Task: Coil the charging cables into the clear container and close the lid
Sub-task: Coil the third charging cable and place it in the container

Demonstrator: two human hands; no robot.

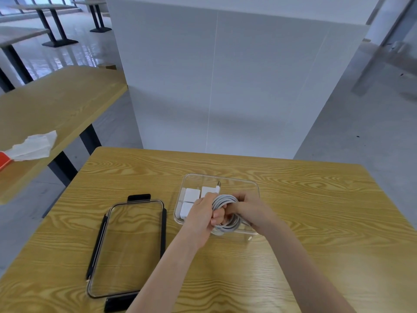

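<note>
A clear container (239,182) stands open on the wooden table (135,177). Several white charger blocks (191,195) lie in its left half. Over its near half both hands hold a coiled grey-white charging cable (226,201). My left hand (203,213) grips the coil's left side and my right hand (246,207) grips its right side. The cable's plug end (218,184) sticks up beyond the coil. The clear lid (130,247), with black latches, lies flat on the table to the left of the container.
A second wooden table (56,102) stands to the left with a crumpled white tissue (33,145) and an orange item (3,160) on it. A white partition (225,86) rises just behind the table's far edge.
</note>
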